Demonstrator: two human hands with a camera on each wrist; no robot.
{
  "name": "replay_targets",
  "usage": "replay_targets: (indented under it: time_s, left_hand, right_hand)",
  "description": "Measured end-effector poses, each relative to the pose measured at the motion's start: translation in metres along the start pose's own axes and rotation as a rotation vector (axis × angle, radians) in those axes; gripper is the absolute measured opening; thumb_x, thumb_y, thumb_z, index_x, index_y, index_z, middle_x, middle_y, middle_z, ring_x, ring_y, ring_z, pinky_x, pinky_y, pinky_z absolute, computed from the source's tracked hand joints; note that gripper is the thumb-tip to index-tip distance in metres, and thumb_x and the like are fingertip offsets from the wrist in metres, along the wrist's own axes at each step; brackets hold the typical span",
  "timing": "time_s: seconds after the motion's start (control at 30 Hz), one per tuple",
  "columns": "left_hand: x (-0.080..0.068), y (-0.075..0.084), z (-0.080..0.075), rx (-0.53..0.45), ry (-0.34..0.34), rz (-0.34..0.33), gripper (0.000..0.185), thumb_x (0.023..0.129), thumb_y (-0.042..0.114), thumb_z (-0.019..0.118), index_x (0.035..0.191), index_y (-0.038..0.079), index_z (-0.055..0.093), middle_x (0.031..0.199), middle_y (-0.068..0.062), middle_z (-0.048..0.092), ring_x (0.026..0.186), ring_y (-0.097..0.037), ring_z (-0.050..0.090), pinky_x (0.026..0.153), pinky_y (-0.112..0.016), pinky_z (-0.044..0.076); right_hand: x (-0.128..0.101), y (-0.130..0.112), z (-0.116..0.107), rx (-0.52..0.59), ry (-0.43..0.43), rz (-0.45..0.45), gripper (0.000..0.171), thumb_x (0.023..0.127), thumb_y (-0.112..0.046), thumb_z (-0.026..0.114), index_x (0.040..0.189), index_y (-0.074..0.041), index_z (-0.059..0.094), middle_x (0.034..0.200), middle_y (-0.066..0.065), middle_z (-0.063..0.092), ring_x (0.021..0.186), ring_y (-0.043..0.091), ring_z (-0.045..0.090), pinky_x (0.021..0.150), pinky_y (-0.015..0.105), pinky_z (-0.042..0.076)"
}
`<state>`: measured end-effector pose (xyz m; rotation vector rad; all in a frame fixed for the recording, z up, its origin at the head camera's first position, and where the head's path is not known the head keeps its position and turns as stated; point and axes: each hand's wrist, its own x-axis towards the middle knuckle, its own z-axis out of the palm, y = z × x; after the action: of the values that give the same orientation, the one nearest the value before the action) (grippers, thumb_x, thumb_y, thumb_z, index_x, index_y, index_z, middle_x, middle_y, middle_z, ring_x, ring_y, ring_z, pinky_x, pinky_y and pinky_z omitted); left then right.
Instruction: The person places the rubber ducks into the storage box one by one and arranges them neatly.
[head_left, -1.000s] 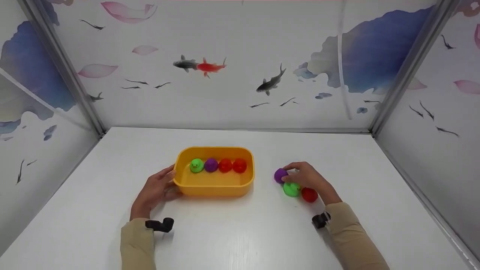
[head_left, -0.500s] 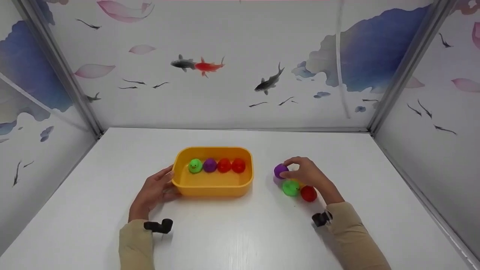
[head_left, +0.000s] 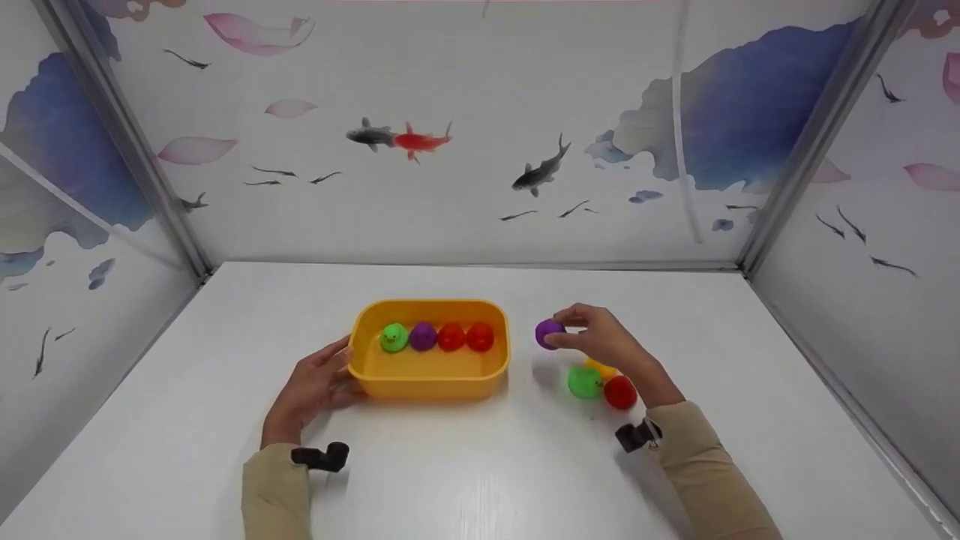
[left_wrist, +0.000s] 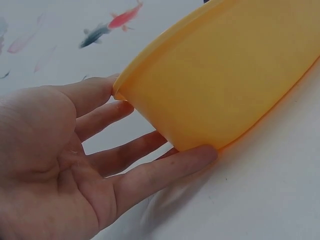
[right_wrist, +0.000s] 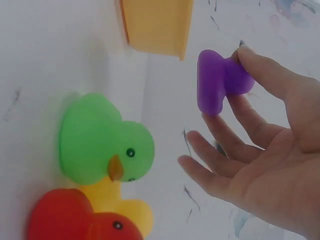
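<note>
My right hand [head_left: 592, 337] pinches a purple toy duck [head_left: 549, 333] [right_wrist: 220, 82] and holds it in the air just right of the yellow tub [head_left: 431, 375]. Below that hand, on the white table, lie a green duck [head_left: 583, 382] [right_wrist: 102, 142], a red duck [head_left: 620, 392] [right_wrist: 75, 217] and a yellow duck [head_left: 600, 367] [right_wrist: 127, 212]. My left hand [head_left: 319, 382] [left_wrist: 75, 165] rests with straight fingers against the tub's left end [left_wrist: 210, 85]. Inside the tub stand a green duck [head_left: 393, 337], a purple duck [head_left: 423, 336] and two red ducks [head_left: 465, 337] in a row.
The white table [head_left: 480, 465] is boxed in by walls with painted fish at the back and on both sides. Bare tabletop lies in front of the tub and behind it.
My right hand has lifted the purple duck off the table and carried it up and to the left, toward the tub. The left hand and tub have stayed in place.
</note>
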<state>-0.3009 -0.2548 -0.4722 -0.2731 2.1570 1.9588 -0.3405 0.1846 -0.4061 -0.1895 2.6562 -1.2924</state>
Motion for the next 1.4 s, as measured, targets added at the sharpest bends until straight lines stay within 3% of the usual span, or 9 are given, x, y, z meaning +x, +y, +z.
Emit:
replay_targets:
  time_s: [0.2, 0.37, 0.63, 0.93, 1.4]
  left_hand:
    - [-0.001, -0.001, -0.001, -0.010, 0.004, 0.026, 0.059, 0.103, 0.045, 0.053, 0.156, 0.027, 0.036, 0.154, -0.014, 0.047, 0.124, -0.027, 0.063, 0.094, -0.036, 0.059]
    - [-0.001, -0.002, 0.000, -0.003, 0.007, 0.008, 0.059, 0.103, 0.045, 0.052, 0.157, 0.027, 0.035, 0.155, -0.013, 0.047, 0.124, -0.026, 0.063, 0.094, -0.035, 0.059]
    - [0.000, -0.004, 0.000, -0.010, 0.007, -0.003, 0.057, 0.104, 0.043, 0.051, 0.157, 0.028, 0.035, 0.155, -0.013, 0.046, 0.129, -0.030, 0.060, 0.096, -0.036, 0.059]
    - [0.000, -0.001, 0.001, 0.004, 0.005, -0.002, 0.059, 0.104, 0.043, 0.050, 0.158, 0.027, 0.033, 0.156, -0.013, 0.045, 0.130, -0.030, 0.059, 0.097, -0.036, 0.058]
    - [0.000, -0.001, 0.000, 0.001, 0.014, 0.004, 0.061, 0.102, 0.045, 0.053, 0.157, 0.026, 0.035, 0.156, -0.014, 0.044, 0.132, -0.032, 0.057, 0.097, -0.039, 0.058]
  right_hand:
    - [0.007, -0.022, 0.004, 0.100, 0.031, -0.054, 0.044, 0.087, -0.029, 0.079, 0.125, -0.013, 0.061, 0.137, 0.014, 0.058, 0.128, 0.033, 0.058, 0.106, 0.045, 0.053]
    - [0.013, -0.035, 0.013, 0.123, -0.005, -0.057, 0.042, 0.088, -0.028, 0.078, 0.124, -0.014, 0.061, 0.133, 0.012, 0.061, 0.121, 0.029, 0.063, 0.106, 0.045, 0.053]
    - [0.030, -0.046, 0.034, 0.106, -0.078, -0.081, 0.038, 0.091, -0.029, 0.075, 0.122, -0.012, 0.062, 0.127, 0.010, 0.065, 0.110, 0.023, 0.068, 0.098, 0.036, 0.059]
    - [0.039, -0.058, 0.053, 0.091, -0.139, -0.070, 0.036, 0.091, -0.027, 0.075, 0.121, -0.012, 0.063, 0.123, 0.009, 0.067, 0.111, 0.023, 0.068, 0.102, 0.041, 0.056]
    - [0.049, -0.084, 0.092, 0.036, -0.175, -0.106, 0.033, 0.089, -0.031, 0.077, 0.115, -0.012, 0.068, 0.119, 0.007, 0.067, 0.111, 0.023, 0.063, 0.102, 0.038, 0.056]
